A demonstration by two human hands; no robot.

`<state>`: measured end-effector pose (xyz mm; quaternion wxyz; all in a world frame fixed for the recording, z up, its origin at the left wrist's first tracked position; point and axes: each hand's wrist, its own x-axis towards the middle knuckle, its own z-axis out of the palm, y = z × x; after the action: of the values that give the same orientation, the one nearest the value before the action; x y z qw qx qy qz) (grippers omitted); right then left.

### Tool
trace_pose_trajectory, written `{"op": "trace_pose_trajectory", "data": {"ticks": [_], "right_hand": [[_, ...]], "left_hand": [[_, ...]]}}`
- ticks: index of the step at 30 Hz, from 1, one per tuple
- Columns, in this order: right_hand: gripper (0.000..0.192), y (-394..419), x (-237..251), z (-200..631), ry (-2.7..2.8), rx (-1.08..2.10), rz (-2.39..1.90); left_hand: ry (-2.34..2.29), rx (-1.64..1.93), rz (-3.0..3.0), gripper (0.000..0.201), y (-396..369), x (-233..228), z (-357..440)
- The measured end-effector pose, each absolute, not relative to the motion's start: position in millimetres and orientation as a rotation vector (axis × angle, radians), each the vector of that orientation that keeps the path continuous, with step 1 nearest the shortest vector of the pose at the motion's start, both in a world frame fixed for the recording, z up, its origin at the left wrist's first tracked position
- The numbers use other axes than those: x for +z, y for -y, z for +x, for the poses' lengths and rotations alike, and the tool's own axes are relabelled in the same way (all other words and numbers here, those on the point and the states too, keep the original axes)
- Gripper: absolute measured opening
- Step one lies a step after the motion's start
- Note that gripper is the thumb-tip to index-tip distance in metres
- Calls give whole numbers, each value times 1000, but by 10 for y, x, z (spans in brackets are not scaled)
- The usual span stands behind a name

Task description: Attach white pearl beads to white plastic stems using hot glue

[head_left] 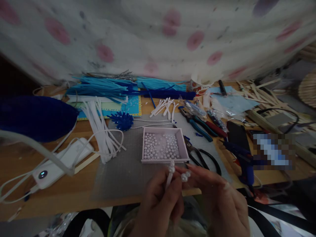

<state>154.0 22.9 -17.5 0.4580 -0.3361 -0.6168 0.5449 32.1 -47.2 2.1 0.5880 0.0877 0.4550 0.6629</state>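
Note:
My left hand [158,205] pinches a white stem [169,179] held upright, with pearl beads clustered at its top. My right hand [219,200] holds two pearl beads [185,176] at its fingertips, right beside the stem's tip. Both hands hover over the table's front edge. Just beyond them lies a shallow pink box [184,148] filled with several loose pearl beads [161,146], resting on a grey cutting mat [123,171].
Black scissors [202,158] and teal-handled pliers [197,126] lie right of the box, and a blue glue gun [243,159] sits further right. White strips [101,128], blue strips [103,87] and a blue spiky flower [122,120] lie behind. A white device [59,164] rests at left.

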Motion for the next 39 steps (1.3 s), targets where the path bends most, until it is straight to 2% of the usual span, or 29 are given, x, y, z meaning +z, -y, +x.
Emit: {"op": "trace_pose_trajectory", "data": {"ticks": [12,24,39], "right_hand": [[46,-211,-117,1475,1437,1506,-713],[38,-202,-158,1449,1336,1679,-579],[39,-218,-223,1474,1351,1625,-590]], "left_hand": [[-1077,1561,147,52,478,59,352],[-1080,1571,131,52,486,26,353],[-1073,1617,90,49,427,-15,368]]}}
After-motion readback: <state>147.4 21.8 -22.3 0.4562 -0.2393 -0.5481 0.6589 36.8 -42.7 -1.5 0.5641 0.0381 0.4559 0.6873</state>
